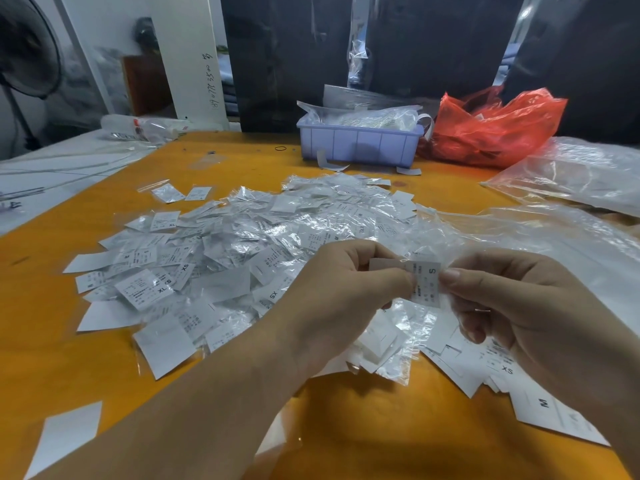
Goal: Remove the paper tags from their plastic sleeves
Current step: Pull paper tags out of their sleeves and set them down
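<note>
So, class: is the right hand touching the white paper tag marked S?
Touching: the head view shows the right hand pinching the tag's right edge.

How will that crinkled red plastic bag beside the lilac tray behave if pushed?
The crinkled red plastic bag would probably crumple rather than slide as one piece: its thin film already sags in folds. It looks light for its bulk, though its contents are hidden. Rolling seems unlikely, since it slumps against the lilac plastic tray.

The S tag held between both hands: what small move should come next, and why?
Probably pull the hands apart. The left hand and the right hand each pinch an edge of the S tag, which seems still partly inside its clear sleeve, so sliding the paper out would likely free it.
</note>
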